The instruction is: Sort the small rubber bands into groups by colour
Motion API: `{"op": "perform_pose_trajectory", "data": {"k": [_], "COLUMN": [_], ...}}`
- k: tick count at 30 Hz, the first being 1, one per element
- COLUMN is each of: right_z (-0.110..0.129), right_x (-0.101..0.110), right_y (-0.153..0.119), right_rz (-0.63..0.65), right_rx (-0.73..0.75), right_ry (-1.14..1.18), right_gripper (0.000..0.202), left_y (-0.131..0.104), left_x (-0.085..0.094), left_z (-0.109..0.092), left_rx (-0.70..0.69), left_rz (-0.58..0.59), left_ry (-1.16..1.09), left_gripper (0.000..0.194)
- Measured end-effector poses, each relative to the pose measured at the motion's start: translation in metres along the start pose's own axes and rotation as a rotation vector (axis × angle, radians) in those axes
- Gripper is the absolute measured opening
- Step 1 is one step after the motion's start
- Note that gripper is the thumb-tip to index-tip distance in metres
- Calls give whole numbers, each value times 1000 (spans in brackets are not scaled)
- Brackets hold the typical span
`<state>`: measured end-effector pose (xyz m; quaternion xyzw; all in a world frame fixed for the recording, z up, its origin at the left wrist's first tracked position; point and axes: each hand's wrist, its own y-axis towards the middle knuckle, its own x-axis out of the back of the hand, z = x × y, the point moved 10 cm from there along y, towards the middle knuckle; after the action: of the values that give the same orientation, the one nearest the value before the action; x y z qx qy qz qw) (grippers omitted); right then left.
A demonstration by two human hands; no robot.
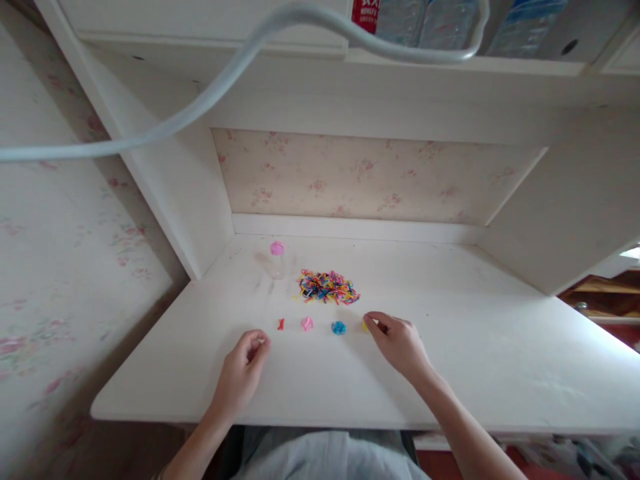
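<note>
A mixed heap of small colourful bands (327,287) lies on the white desk (480,360). In front of it, from left to right, are a small red piece (281,324), a pink cluster (307,324), a blue cluster (339,327) and a yellow bit (365,327). My right hand (395,340) is pinched over the yellow bit, its fingertips covering part of it. My left hand (247,363) has its fingers curled together just left of the red piece; anything between them is too small to make out.
A clear container with a pink lid (277,249) stands behind, left of the heap. A pale cable (200,100) crosses the upper view. Bottles (400,23) sit on the shelf above. Side panels (165,153) flank the desk.
</note>
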<state>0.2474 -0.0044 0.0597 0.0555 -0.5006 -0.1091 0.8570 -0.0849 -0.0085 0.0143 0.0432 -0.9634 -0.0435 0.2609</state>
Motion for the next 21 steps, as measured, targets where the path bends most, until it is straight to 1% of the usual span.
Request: {"op": "perform_pose_trajectory", "data": {"k": [2, 3, 5, 7, 10, 14, 17, 21], "right_z": [28, 37, 48, 53, 57, 58, 56, 46], "right_x": [-16, -23, -38, -51, -65, -77, -81, -77], "right_y": [15, 23, 37, 49, 61, 68, 69, 67], "right_rz": [104, 144, 221, 273, 294, 301, 293, 275], "right_rx": [69, 74, 70, 69, 80, 101, 114, 103], "right_ry": [-106, -179, -329, -414, -438, -434, -413, -368], "right_gripper": [34, 33, 34, 35, 34, 35, 34, 35], "left_y": [1, 0, 0, -1, -2, -1, 0, 0], "left_x": [-2, -2, -1, 0, -1, -2, -2, -4], "left_z": [-3, -4, -4, -3, -2, -4, -4, -1], "left_rx": [-8, -9, -6, -3, -10, -17, -21, -23], "left_rz": [7, 7, 5, 17, 49, 70, 72, 85], "left_ry": [-30, -38, -42, -34, -22, -3, 4, 3], "left_gripper": [31, 31, 30, 29, 26, 25, 25, 27]}}
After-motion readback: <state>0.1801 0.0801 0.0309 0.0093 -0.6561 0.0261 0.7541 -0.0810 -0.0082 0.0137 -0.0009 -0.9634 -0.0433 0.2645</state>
